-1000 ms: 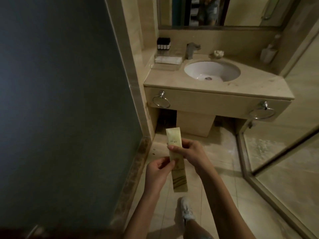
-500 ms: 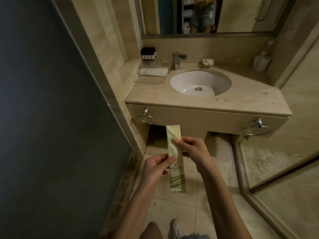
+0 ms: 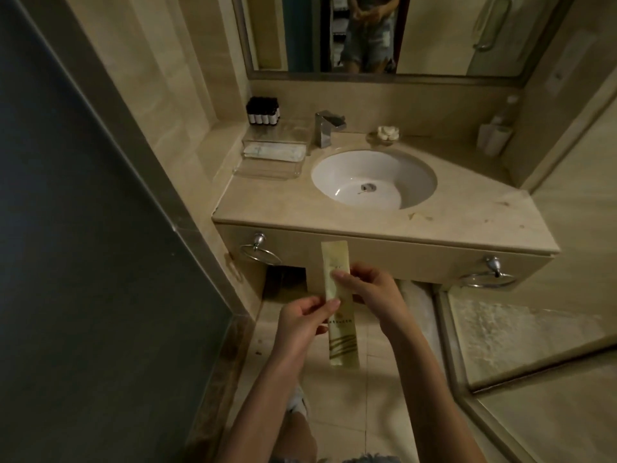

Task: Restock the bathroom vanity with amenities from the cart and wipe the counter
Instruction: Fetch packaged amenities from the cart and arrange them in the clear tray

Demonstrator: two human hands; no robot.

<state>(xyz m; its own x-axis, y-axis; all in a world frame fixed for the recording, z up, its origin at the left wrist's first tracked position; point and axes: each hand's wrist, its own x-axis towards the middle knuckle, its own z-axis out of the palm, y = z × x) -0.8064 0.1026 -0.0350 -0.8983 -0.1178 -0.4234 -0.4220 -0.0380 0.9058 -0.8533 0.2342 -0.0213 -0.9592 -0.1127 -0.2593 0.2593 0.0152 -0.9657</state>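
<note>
Closer than half a second ago, the vanity fills more of the head view, and the top of the packet (image 3: 343, 339) now overlaps the front face of the bench (image 3: 287, 205) where it earlier sat under that face's lower edge; both hands keep their hold on it. The packet is a long, pale yellow sachet with gold print, held upright in the air in front of and below the sink (image 3: 350, 168), touching nothing but fingers. The left hand (image 3: 300, 324) has its grip narrowed to a pinch, thumb and forefinger on the packet's left edge about halfway down. The right hand (image 3: 370, 289) pinches it a little higher, thumb on the front face and fingers curled behind. The sink is a white oval bowl set into the beige stone bench. Behind the sink stands a chrome tap (image 3: 325, 127). Left of the sink lies a clear tray (image 3: 267, 170) with flat white packets (image 3: 273, 152) in it, and behind that a row of small black-capped bottles (image 3: 262, 111). Behind the sink to the right sit a small white flower-shaped thing (image 3: 388, 133) and, farther right in the corner, a white holder (image 3: 494, 138). Below the sink, two chrome towel rings (image 3: 260, 253) hang on the bench's front face. A mirror (image 3: 434, 35) hangs above the sink.
</note>
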